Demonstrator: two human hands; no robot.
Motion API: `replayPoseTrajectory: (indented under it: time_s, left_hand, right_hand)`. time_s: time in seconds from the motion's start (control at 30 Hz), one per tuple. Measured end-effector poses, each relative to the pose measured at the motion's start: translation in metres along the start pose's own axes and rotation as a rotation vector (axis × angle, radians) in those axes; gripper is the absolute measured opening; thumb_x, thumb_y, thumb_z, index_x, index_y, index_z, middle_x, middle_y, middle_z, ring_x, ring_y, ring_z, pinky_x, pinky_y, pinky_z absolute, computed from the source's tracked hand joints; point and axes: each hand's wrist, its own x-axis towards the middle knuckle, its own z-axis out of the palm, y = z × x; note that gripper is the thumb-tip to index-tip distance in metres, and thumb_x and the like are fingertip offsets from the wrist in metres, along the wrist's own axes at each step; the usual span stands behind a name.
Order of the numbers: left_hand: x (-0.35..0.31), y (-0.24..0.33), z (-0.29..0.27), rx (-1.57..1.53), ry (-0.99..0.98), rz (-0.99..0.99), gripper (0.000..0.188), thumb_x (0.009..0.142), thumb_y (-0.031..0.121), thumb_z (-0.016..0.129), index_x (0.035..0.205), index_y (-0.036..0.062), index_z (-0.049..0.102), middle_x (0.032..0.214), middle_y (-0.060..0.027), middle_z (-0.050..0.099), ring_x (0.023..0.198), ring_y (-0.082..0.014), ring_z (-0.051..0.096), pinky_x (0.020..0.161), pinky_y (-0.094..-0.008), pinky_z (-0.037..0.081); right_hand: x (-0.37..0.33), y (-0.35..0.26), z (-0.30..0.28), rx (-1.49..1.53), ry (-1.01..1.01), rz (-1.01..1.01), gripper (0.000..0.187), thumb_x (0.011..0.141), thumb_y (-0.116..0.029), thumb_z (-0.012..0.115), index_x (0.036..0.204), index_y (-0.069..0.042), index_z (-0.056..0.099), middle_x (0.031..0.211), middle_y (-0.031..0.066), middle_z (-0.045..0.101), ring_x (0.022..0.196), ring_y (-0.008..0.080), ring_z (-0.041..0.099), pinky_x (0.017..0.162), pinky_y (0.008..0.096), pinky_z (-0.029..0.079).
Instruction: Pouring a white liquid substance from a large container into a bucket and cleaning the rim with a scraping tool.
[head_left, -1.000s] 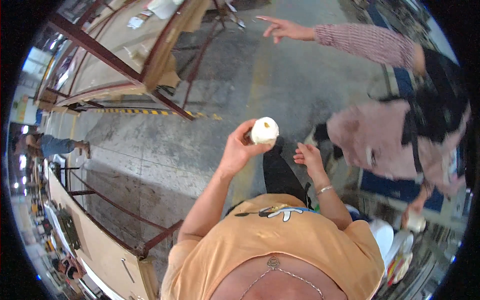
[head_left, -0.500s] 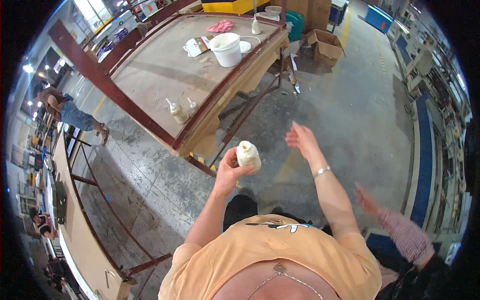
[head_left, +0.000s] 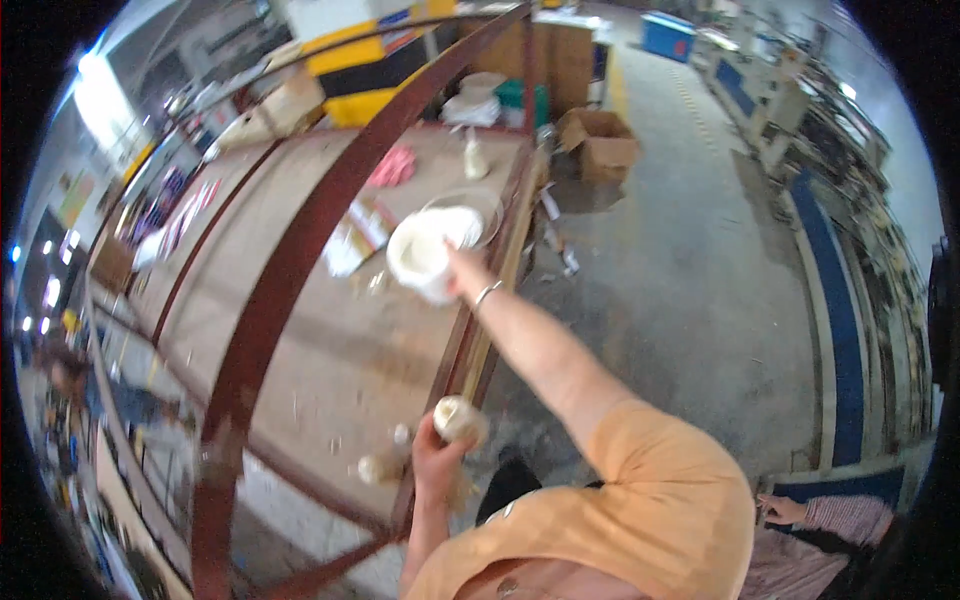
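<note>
My left hand is wrapped round a whitish plastic bottle with its mouth uncapped and facing up, near the table's front edge. My right hand reaches out over the table and grips the near-right rim of a white bucket. Pale, creamy stuff shows inside the bucket. Motion blurs my right fingers, and they are partly hidden against the rim. On the table by my left hand are a squeeze bottle and a small white cap or nozzle.
A dark red metal frame bar crosses over the table. Further back lie a pink cloth, a printed packet and another squeeze bottle. A cardboard box stands on the floor. At lower right is another person's hand.
My right hand has gone from open in the air to the bucket's rim. I have moved closer to the table, and the bottle in my left hand is now at its edge.
</note>
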Motion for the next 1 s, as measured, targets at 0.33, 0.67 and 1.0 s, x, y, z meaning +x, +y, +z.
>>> replayPoseTrajectory:
  time_s: [0.33, 0.67, 1.0]
  left_hand:
    - [0.014, 0.039, -0.021, -0.024, 0.036, 0.022, 0.052, 0.067, -0.003, 0.072, 0.116, -0.0008, 0.053, 0.107, -0.0085, 0.062, 0.098, -0.0211, 0.061, 0.088, -0.0365, 0.049]
    - [-0.049, 0.047, 0.065, 0.147, -0.655, -0.142, 0.066, 0.06, -0.003, 0.078, 0.121, -0.0024, 0.051, 0.111, -0.0108, 0.062, 0.101, -0.0218, 0.061, 0.09, -0.0358, 0.049]
    - [-0.284, -0.051, 0.24, 0.291, -1.715, -0.383, 0.065, 0.059, -0.002, 0.079, 0.12, 0.0013, 0.055, 0.122, -0.0128, 0.058, 0.113, -0.0224, 0.057, 0.096, -0.0378, 0.046]
  right_hand:
    - [-0.092, -0.043, 0.029, -0.174, -0.11, 0.063, 0.038, 0.076, -0.007, 0.053, 0.11, 0.012, 0.056, 0.09, 0.0242, 0.064, 0.068, 0.0357, 0.067, 0.04, 0.0447, 0.055]
    - [-0.321, -0.138, -0.231, -0.209, -0.107, -0.153, 0.027, 0.081, -0.01, 0.051, 0.101, 0.007, 0.055, 0.077, 0.0114, 0.062, 0.054, 0.0178, 0.061, 0.046, 0.0322, 0.054]
    - [-0.78, -0.042, -0.498, -0.141, 0.903, -0.182, 0.025, 0.084, -0.01, 0.053, 0.104, 0.003, 0.058, 0.075, 0.0065, 0.062, 0.058, 0.0138, 0.061, 0.049, 0.0297, 0.053]
